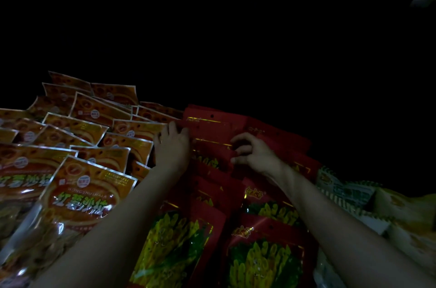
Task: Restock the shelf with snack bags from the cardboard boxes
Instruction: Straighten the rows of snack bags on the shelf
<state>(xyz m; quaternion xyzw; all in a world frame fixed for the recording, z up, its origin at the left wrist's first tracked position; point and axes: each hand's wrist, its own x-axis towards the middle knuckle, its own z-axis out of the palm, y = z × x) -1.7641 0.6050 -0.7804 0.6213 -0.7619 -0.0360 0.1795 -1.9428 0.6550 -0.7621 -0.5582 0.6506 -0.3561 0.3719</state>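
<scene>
It is very dark here; everything above and behind the goods is black, and only the packets and two bare forearms catch the light. Both arms reach forward over a shelf crowded with snack bags lying in overlapping rows.

The left hand (171, 146) sits at the far end of the red snack bags (264, 261), right where they meet the orange ones. Its fingers are curled forward onto the top edge of a red bag (207, 126) in the back row, and it seems to grip that edge, though the fingertips are lost in shadow. The right hand (253, 154) is just beside it, to the right, with its fingers bent and pinching the upper edge of another red bag (214, 158) one row nearer. The two hands are near each other but not touching.

The red bags run in a column from the near edge of the shelf to the far end, each showing yellow-green strips on the front and a small hang hole at the top. To the left lies a wide spread of orange snack bags (87, 195) with silver borders, shingled over one another toward the back. At the right edge of the shelf are a few paler packets (346, 191) with zigzag edges, too dim to read
</scene>
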